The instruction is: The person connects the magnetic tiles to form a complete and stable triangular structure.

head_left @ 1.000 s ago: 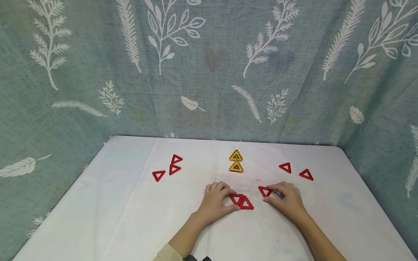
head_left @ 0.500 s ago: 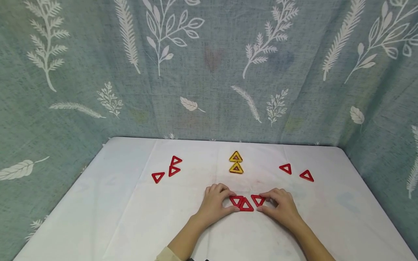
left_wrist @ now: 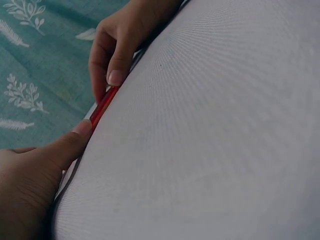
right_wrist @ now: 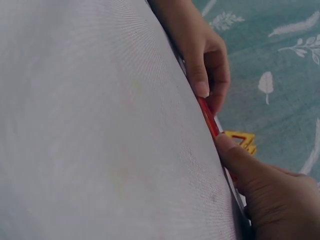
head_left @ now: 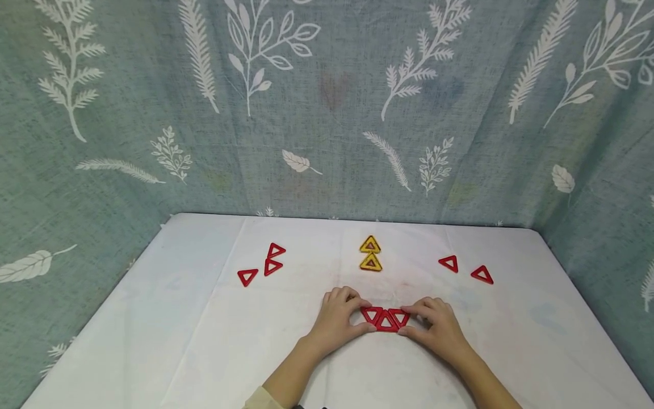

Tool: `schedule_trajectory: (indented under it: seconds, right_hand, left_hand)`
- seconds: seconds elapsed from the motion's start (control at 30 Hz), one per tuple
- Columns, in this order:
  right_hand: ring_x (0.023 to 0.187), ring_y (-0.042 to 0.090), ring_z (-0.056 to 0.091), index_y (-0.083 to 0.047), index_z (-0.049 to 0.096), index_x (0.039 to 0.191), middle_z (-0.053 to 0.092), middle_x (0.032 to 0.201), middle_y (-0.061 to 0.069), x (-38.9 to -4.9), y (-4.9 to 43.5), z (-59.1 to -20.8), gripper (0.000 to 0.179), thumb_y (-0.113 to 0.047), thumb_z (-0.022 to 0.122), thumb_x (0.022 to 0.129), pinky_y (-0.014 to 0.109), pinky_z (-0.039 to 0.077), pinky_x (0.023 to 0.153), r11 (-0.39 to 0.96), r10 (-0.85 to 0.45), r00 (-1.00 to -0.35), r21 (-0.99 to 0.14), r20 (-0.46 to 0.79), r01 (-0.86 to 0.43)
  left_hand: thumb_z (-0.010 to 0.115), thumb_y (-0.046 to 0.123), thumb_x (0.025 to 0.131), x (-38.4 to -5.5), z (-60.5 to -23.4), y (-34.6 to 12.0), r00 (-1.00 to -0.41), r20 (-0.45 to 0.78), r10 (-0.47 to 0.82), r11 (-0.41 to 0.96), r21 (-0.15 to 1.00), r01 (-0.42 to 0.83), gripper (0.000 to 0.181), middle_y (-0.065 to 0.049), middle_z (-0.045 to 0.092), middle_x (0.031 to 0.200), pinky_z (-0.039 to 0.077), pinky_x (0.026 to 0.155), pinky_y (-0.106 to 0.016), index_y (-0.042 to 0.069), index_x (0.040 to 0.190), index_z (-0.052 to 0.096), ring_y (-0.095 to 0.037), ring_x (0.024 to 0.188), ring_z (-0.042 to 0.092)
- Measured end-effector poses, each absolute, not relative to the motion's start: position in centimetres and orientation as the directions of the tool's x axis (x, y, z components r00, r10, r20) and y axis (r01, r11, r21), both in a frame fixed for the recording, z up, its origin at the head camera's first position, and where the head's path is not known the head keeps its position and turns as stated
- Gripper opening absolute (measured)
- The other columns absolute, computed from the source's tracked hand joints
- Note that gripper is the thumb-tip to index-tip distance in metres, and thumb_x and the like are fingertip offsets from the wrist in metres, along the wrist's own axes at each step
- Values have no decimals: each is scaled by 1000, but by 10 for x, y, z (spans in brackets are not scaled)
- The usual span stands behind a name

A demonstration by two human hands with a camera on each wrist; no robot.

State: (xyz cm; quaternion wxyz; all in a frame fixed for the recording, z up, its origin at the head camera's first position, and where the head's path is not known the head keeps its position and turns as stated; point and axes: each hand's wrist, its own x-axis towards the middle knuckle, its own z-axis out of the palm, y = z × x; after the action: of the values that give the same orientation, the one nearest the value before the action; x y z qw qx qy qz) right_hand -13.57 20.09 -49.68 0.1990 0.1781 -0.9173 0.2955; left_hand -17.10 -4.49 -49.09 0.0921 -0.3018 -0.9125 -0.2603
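Note:
Three red triangular frame tiles lie side by side in a row on the white table. My left hand (head_left: 337, 318) pinches the left tile (head_left: 371, 314) between thumb and fingers. The middle tile (head_left: 386, 322) points away from me, flanked by the other two, which point toward me. On the far side my right hand (head_left: 435, 325) pinches the right tile (head_left: 400, 316), its edge against the middle one. Both wrist views show the row edge-on as a thin red strip (left_wrist: 103, 106), a thumb at each end.
Two yellow triangle tiles (head_left: 370, 262) stand point to base beyond the hands. Several loose red triangles lie at the back left (head_left: 247, 276) and back right (head_left: 482, 274). A leaf-patterned curtain (head_left: 327, 113) hangs behind the white table (head_left: 204, 352).
My right hand has moved left and toward me, sliding its red triangle tile up against the middle one. The left hand has kept its hold on the left tile.

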Motion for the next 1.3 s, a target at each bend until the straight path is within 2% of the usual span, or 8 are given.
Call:
schedule_trajectory:
  seconds: [0.37, 0.47, 0.57, 0.63, 0.9, 1.13, 1.2, 1.3]
  right_hand:
    - [75, 0, 41, -19, 75, 101, 57, 83, -15, -136, 197, -494, 43, -34, 86, 62, 28, 35, 69, 774, -180, -890, -498, 420, -392]
    - [76, 2, 45, -17, 75, 103, 59, 85, -14, -135, 199, -493, 43, -29, 86, 64, 25, 39, 69, 729, -132, -920, -593, 370, -343]
    - [78, 5, 49, -14, 73, 106, 61, 89, -9, -135, 202, -491, 41, -22, 85, 67, 22, 44, 70, 647, -34, -955, -722, 293, -244]
    - [79, 6, 51, -13, 72, 107, 62, 90, -7, -134, 206, -490, 39, -20, 83, 70, 20, 46, 69, 619, 37, -964, -763, 262, -184]
    - [77, 5, 46, -6, 71, 108, 61, 91, 3, -136, 225, -488, 36, -16, 80, 75, 10, 38, 66, 668, 233, -916, -738, 327, -93]
    - [82, 10, 43, -4, 67, 114, 62, 97, 10, -136, 231, -487, 38, -16, 76, 79, 10, 32, 68, 615, 417, -868, -787, 271, 49]
    - [85, 13, 44, -3, 66, 115, 61, 100, 11, -137, 232, -488, 38, -17, 75, 81, 12, 32, 69, 603, 437, -863, -794, 254, 72]
    - [91, 22, 47, -1, 65, 116, 61, 102, 16, -138, 235, -489, 40, -17, 74, 81, 22, 34, 76, 620, 439, -859, -781, 263, 78]
  left_hand:
    - [74, 47, 75, -171, -492, -47, -804, 301, 513, 673, 441, 594, 38, 5, 51, 105, 34, 86, -33, 26, 107, 68, -11, 96, 42]
    - [74, 48, 75, -171, -492, -46, -818, 292, 496, 680, 455, 575, 39, 6, 50, 104, 34, 86, -33, 25, 105, 67, -12, 97, 42]
    - [76, 48, 72, -170, -492, -46, -830, 290, 477, 682, 474, 557, 39, 6, 50, 102, 35, 88, -33, 24, 102, 67, -12, 97, 42]
    - [78, 47, 71, -170, -493, -46, -832, 294, 470, 675, 488, 554, 40, 6, 49, 101, 35, 88, -33, 22, 100, 66, -12, 97, 42]
    - [81, 45, 66, -171, -493, -47, -822, 332, 462, 637, 521, 568, 38, 7, 50, 100, 36, 89, -34, 20, 90, 66, -11, 96, 43]
    - [82, 43, 65, -172, -493, -49, -817, 345, 462, 618, 536, 576, 33, 6, 50, 98, 36, 89, -34, 20, 82, 66, -12, 96, 43]
    - [81, 44, 65, -173, -494, -49, -810, 357, 465, 625, 516, 586, 34, 6, 50, 97, 36, 88, -33, 20, 84, 66, -12, 96, 43]
    - [79, 47, 68, -173, -496, -48, -800, 356, 483, 642, 478, 600, 41, 6, 50, 100, 36, 88, -33, 21, 98, 69, -12, 96, 43]
